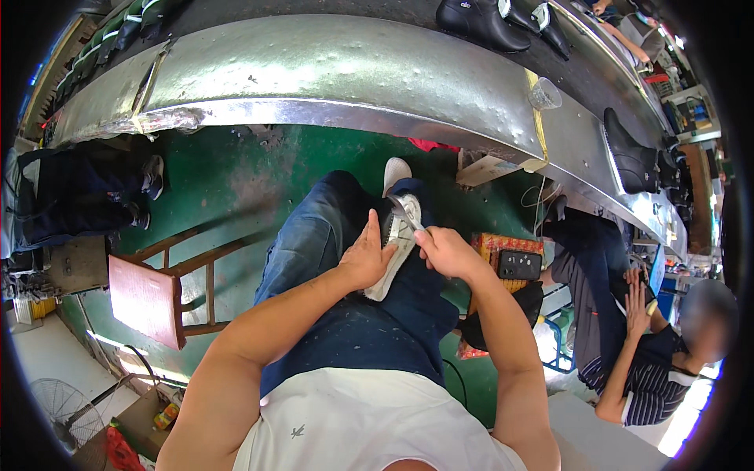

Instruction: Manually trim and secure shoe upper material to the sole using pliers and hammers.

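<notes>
A long pale shoe piece (380,287) with a dark edge lies across my thighs, its rough whitish underside turned up. My left hand (364,257) rests against its left side, fingers stretched and thumb apart. On the other side my right hand (449,253) is closed around a slim grey metal tool (404,210), whose tip lies over the far end of the shoe piece. The exact kind of tool is hard to make out, since its handle is covered by my fingers.
Ahead runs a metal-edged bench (338,67) with black boots (481,23) and a clear plastic cup (545,93). A wooden stool (146,300) stands left. To the right are a black phone (519,264) and a seated co-worker (656,369); another person's legs (86,192) show far left.
</notes>
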Demonstrator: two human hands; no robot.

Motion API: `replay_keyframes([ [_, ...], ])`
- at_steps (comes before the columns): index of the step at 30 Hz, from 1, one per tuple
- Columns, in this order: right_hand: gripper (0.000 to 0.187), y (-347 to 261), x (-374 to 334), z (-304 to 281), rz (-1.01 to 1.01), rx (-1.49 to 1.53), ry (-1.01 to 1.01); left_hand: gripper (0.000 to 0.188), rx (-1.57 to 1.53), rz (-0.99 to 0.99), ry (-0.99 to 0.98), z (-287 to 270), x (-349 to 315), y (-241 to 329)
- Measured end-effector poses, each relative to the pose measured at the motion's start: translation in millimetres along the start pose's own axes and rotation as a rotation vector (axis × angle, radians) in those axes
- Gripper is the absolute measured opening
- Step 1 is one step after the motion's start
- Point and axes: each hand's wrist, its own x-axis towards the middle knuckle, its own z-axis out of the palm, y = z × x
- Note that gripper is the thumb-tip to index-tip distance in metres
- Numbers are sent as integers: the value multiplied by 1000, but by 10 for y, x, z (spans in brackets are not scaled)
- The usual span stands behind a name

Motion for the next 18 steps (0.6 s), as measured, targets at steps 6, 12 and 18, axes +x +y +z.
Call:
replay_keyframes([
  [6, 51, 64, -169, 160, -2, -42, 18, 99, -59, -30, -51, -94, 38, -1],
  [12, 47, 34, -354, 319, -30, -128, 58, 105, -53, -22, -117, -259, 59, 7],
  [18, 35, -106, -777, 83, 279, 296, -137, 112, -308, -78, -249, -486, 204, -41],
])
